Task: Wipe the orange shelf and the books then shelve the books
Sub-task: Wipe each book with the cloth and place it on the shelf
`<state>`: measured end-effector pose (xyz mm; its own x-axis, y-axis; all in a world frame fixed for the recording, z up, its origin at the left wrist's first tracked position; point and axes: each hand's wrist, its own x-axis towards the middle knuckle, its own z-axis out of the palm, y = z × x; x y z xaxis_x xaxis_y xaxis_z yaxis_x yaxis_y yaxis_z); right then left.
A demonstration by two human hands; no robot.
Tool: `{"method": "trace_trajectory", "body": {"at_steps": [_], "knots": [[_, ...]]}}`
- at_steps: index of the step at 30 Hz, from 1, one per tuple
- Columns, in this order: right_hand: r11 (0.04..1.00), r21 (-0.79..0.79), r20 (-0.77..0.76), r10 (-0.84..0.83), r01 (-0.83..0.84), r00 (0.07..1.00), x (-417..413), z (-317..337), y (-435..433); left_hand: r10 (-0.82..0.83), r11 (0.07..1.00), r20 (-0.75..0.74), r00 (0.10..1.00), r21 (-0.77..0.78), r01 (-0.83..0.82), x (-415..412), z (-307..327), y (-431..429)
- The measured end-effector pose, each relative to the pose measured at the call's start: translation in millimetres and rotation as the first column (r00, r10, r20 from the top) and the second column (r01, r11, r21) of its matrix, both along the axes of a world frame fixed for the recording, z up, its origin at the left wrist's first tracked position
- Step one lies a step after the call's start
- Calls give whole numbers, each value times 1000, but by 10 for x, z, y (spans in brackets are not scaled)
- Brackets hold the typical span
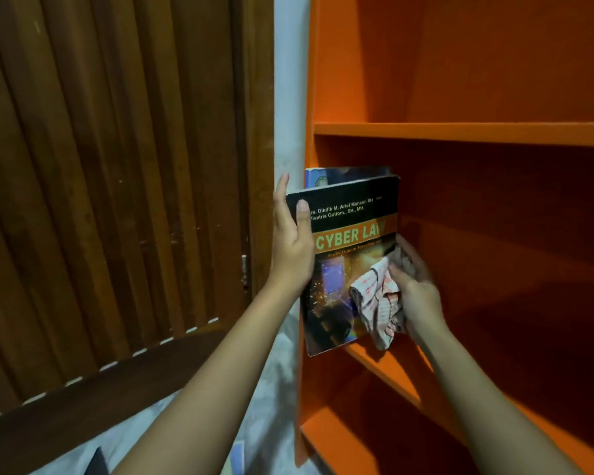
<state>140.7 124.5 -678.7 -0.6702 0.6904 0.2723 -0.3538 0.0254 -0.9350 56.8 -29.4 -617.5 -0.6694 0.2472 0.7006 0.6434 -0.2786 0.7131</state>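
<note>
Head view. A "CYBER LAW" book (350, 234) is held upright at the left front edge of the orange shelf (460, 133), in front of its middle compartment; the lower corner of the book overlaps the left side panel, and whether it rests on the shelf board cannot be told. The left hand (290, 248) grasps the book's left edge: the thumb (301, 214) lies flat on the front cover and the remaining fingers pass behind it. The right hand (417, 296) is clenched round a striped cloth (378, 299), which lies on the lower right part of the cover; its fingers (412, 255) sit just beyond the book's right edge. A second book (326, 178), with a blue cover, shows directly behind the top edge of the first. A slatted wooden door (117, 166) stands left of the shelf.
</note>
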Motion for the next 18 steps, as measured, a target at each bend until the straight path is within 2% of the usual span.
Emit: {"method": "trace_trajectory", "body": {"at_steps": [2, 3, 4, 6, 9, 15, 18], "knots": [[996, -80, 100, -33, 41, 994, -88, -106, 85, 72, 994, -48, 996, -84, -76, -75, -62, 149], [995, -97, 74, -27, 34, 997, -149, -154, 132, 109, 986, -75, 991, -117, -118, -109, -83, 214], [997, -73, -19, -15, 14, 1000, -199, -167, 152, 138, 979, -104, 985, -136, -152, -129, -86, 264], [1000, 25, -160, -13, 17, 987, -290, -133, 175, 162, 969, -161, 973, -161, -188, -170, -69, 335], [997, 52, -217, -49, 62, 975, -437, -106, 250, 172, 948, -208, 963, -232, -219, -264, -70, 397], [987, 83, -86, -129, 136, 988, -687, -157, 389, 185, 928, -187, 965, -290, -235, -302, -152, 437], [977, 118, -31, -174, 177, 984, -735, -219, 404, 188, 939, -181, 965, -254, -231, -345, -193, 446]]}}
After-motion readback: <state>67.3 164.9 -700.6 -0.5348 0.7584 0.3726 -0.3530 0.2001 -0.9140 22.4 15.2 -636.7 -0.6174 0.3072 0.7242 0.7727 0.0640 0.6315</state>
